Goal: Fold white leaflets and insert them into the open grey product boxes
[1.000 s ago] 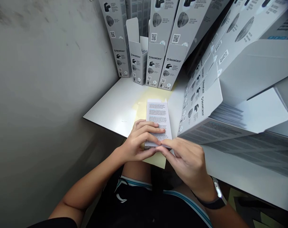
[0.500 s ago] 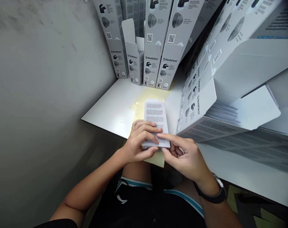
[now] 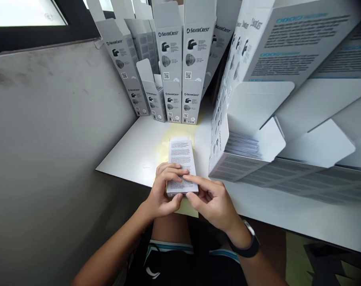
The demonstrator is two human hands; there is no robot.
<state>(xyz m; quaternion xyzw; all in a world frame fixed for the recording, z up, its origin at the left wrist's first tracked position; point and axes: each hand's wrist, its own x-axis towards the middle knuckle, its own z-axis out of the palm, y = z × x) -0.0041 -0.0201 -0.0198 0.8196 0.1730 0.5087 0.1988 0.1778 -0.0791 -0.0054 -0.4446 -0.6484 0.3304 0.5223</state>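
Observation:
A small white box printed with fine text lies flat near the front edge of the white table. My left hand grips its near end, fingers on top and thumb underneath. My right hand touches the same end from the right, index finger on the top face and thumb at the box's end. A black watch sits on my right wrist.
Upright grey-white SilverCrest cartons stand in a row against the back, one with its top flap open. A leaning stack of flat cartons with open flaps fills the right side. A grey wall runs along the left.
The view has tilted up and a window strip now shows at top left. My right index finger has slid onto the box's top face; my left hand keeps its grip.

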